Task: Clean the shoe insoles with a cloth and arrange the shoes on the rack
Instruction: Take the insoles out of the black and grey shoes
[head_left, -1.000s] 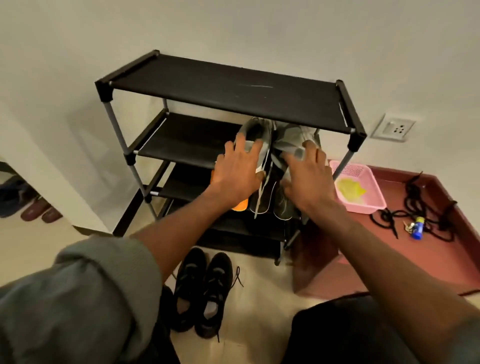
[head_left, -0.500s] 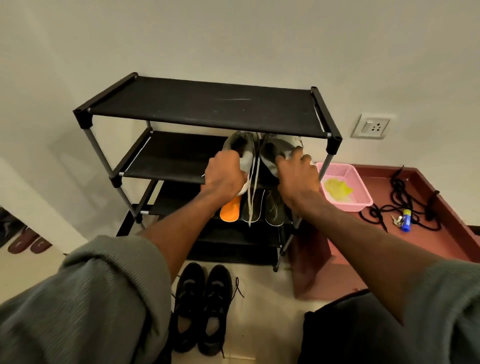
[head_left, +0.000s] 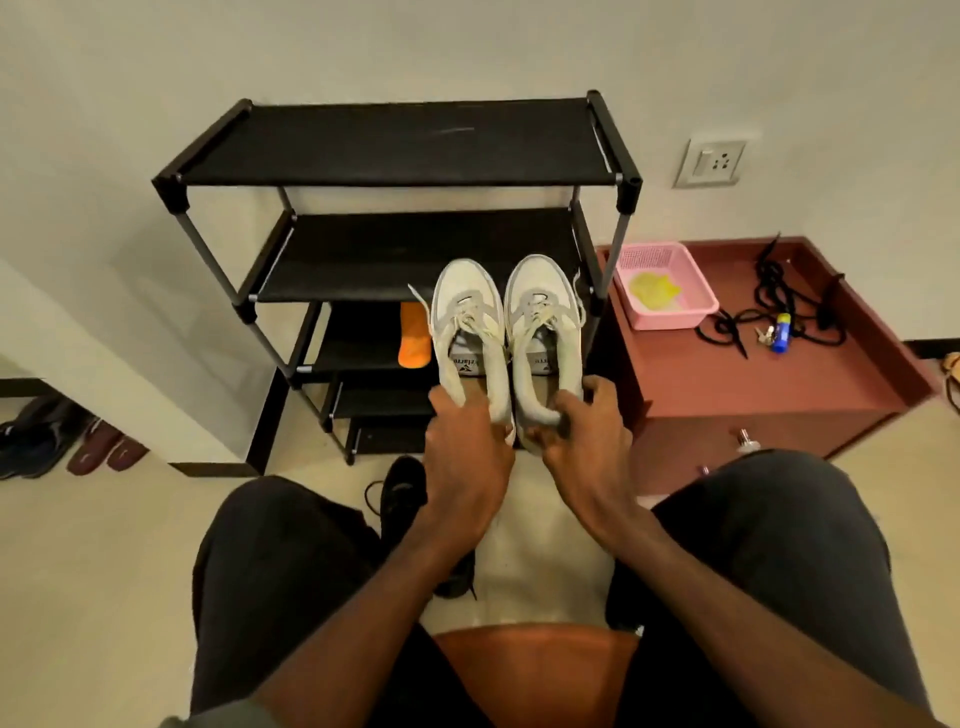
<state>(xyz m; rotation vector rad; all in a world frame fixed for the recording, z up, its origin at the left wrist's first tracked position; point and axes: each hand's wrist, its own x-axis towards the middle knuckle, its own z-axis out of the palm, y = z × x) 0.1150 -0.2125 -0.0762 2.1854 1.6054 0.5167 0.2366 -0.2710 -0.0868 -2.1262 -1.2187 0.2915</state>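
Note:
Two white sneakers are held side by side in the air, toes toward the black shoe rack (head_left: 395, 174). My left hand (head_left: 465, 447) grips the heel of the left sneaker (head_left: 470, 332). My right hand (head_left: 584, 436) grips the heel of the right sneaker (head_left: 545, 332). Both shoes hang in front of the rack's lower shelves, outside the frame. An orange insole (head_left: 414, 335) lies on a lower shelf, left of the shoes. A yellow cloth (head_left: 652, 291) sits in a pink basket (head_left: 696, 306) on the maroon cabinet.
A black shoe (head_left: 402, 493) stands on the floor under my left wrist. The maroon cabinet (head_left: 727, 384) right of the rack carries black laces (head_left: 784, 306) and keys. More footwear (head_left: 62, 441) lies at the far left. My knees and an orange stool seat (head_left: 535, 670) fill the foreground.
Both hands pulled the white sneakers off the rack's second shelf and drew them back toward me. The grip shifted from the shoes' tops to their heels, and the view moved back.

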